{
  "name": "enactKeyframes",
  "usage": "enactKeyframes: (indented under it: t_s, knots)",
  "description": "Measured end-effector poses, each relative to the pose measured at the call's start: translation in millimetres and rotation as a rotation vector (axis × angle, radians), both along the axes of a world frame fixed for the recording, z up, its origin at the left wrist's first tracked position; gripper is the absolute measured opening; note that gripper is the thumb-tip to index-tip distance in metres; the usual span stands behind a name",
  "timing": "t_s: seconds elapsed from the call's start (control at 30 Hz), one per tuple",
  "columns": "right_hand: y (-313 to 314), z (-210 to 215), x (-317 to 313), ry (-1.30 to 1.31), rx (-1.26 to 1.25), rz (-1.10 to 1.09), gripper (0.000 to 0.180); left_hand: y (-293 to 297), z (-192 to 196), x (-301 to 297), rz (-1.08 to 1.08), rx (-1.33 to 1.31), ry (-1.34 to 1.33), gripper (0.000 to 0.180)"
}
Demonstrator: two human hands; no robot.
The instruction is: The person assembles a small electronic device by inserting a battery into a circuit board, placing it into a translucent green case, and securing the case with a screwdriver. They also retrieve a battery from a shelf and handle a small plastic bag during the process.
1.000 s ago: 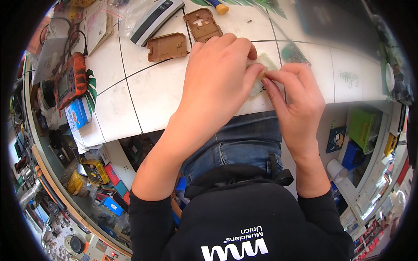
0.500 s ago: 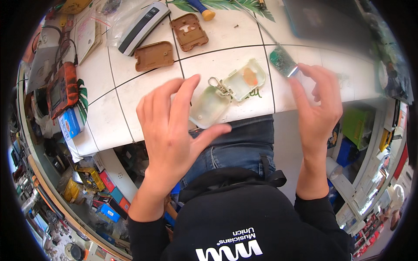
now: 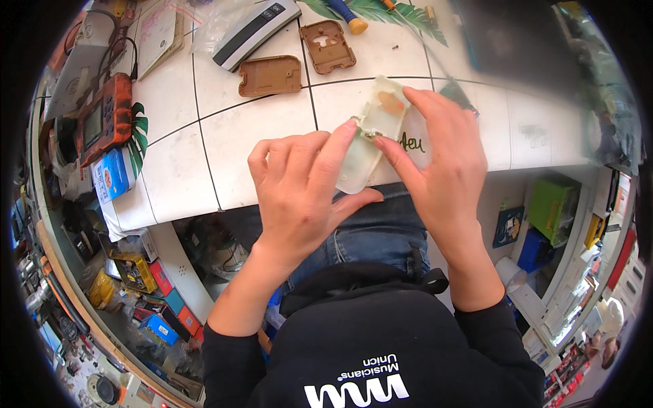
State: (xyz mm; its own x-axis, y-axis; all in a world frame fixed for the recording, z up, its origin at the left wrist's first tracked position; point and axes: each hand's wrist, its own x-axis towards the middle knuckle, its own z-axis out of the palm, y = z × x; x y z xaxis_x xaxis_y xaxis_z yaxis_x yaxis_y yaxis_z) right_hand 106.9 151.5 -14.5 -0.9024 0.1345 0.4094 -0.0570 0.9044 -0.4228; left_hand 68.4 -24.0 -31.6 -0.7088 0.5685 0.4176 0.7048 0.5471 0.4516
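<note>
A translucent pale plastic case (image 3: 360, 162) lies opened out in two halves at the table's near edge, with a small metal clasp near the joint. An orange-brown oval patch shows on its farther half. My left hand (image 3: 299, 180) is closed about the nearer half, index fingertip by the joint and thumb along the lower edge. On the farther half, my right hand (image 3: 445, 160) grips with index finger at the right edge and thumb by the clasp. A green circuit board (image 3: 460, 93) with a thin wire lies just beyond my right hand, which hides part of it.
Two brown plastic shell halves (image 3: 270, 76) (image 3: 328, 46) lie beyond the case. Behind them are a grey-and-black long device (image 3: 257, 32) and a blue-handled tool with a yellow end (image 3: 348, 16). An orange handheld meter (image 3: 107, 121) stands at left, above a blue box (image 3: 112, 175).
My right hand has let go of the circuit board and moved left onto the case. My left hand has closed on the case, which now stands more upright in view.
</note>
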Motion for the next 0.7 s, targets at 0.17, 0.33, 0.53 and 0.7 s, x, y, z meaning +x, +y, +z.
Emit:
enactKeyframes:
  t_s: [0.17,0.33,0.53,0.7]
  knots:
    - [11,5,-12,-0.021,-0.014,0.099,0.046,18,5,8,-0.014,0.026,0.005,0.070]
    - [47,32,3,0.026,-0.083,-0.079,0.040,5,16,-26,-0.073,0.051,0.113,0.050]
    - [60,26,20,-0.218,-0.091,-0.221,0.038,36,42,-95,-0.498,-0.294,0.236,0.053]
    - [56,9,18,-0.190,-0.082,-0.285,0.037,56,56,-105,-0.596,-0.401,0.165,0.041]
